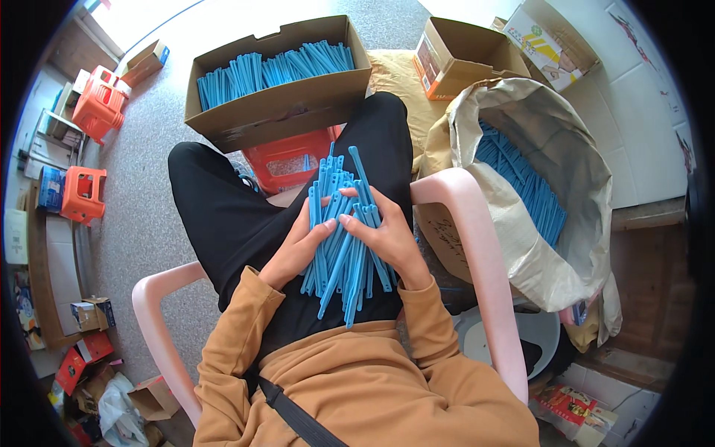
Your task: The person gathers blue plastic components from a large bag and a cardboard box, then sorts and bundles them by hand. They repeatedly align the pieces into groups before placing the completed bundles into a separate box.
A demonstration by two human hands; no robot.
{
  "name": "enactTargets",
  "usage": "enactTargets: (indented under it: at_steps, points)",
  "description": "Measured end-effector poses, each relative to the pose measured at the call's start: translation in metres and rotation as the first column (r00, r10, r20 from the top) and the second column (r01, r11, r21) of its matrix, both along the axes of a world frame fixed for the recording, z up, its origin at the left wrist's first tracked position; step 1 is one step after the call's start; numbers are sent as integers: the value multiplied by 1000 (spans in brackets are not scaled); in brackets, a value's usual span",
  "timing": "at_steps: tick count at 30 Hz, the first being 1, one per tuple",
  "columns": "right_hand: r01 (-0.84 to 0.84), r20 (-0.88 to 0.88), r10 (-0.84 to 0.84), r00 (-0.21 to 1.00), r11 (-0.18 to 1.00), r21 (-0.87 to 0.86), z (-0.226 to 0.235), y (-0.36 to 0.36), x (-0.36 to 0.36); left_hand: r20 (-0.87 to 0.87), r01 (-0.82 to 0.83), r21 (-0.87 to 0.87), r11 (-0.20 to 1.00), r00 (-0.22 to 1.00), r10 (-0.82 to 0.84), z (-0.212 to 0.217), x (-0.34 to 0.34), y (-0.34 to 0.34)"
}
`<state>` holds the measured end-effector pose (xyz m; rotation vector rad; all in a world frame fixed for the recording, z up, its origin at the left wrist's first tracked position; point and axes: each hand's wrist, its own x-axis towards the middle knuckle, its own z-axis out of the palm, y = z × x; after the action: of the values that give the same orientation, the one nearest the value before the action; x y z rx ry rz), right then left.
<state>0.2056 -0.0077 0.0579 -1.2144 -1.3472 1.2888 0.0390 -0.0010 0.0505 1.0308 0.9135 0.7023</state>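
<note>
Over my lap lies a loose bundle of slim blue plastic sticks [339,257], some with small holes at their ends. My left hand [302,242] is wrapped round the bundle's left side, its thumb pressed on top. From the right, my right hand [383,235] grips the same bundle, thumb also on top. One stick [359,167] juts out beyond the others at the far end. Past my knees a cardboard box [279,123] holds rows of similar blue sticks [275,67]. At my right, an open woven sack [547,276] contains many more sticks [521,179].
The box rests above a red plastic stool [287,160]. Pink chair armrests [484,246] flank me on both sides. Another open carton [465,63] stands at the far right. Orange stools [83,195] and piled cartons line the left wall. A grey basin [544,335] sits below the sack.
</note>
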Motion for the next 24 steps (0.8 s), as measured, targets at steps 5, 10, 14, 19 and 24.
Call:
enactTargets:
  at_steps: [5, 10, 14, 19, 24]
  points:
    - [-20, 49, 21, 999, 1000, -17, 6, 1, 1, 54, -26, 25, 999, 998, 25, -7, -1, 0]
    - [19, 98, -21, 995, 1000, 15, 7, 0, -1, 57, -47, 69, 996, 997, 43, -6, 0, -1]
    - [57, 143, -66, 988, 996, 67, 5, -4, -3, 81, -23, 74, 997, 997, 17, -9, 2, -1]
    - [95, 124, -102, 987, 994, 59, 4, -7, -1, 30, 19, 98, 995, 999, -22, -16, 3, 2]
    - [110, 122, -116, 986, 992, 58, 4, -10, -1, -10, 52, 159, 986, 999, -51, -21, 2, 2]
